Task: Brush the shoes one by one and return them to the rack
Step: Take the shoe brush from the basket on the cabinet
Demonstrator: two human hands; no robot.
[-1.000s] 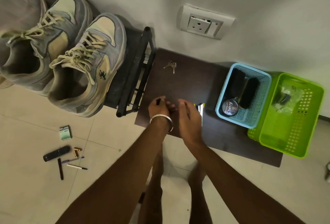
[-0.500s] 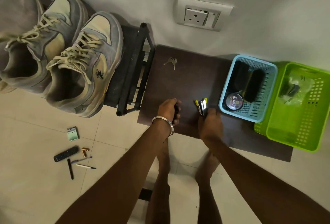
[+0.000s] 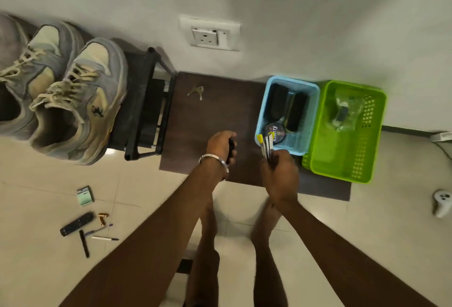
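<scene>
Shoes point(image 3: 73, 101) on rack point(image 3: 144, 106) | hands: left point(image 3: 221, 144) grips dark object, right point(image 3: 278, 172) grips pens | keys point(image 3: 197, 91) on board point(image 3: 215, 111)

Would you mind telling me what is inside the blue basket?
The blue basket holds two dark brushes side by side and a round polish tin. The sticks in the right hand cover part of the tin; anything under the brushes is hidden.

A pale plastered wall point(image 3: 318, 13) is fitted with a white socket plate point(image 3: 209, 35); below it, a glossy cream tiled floor point(image 3: 36, 270) is lit warmly.
</scene>
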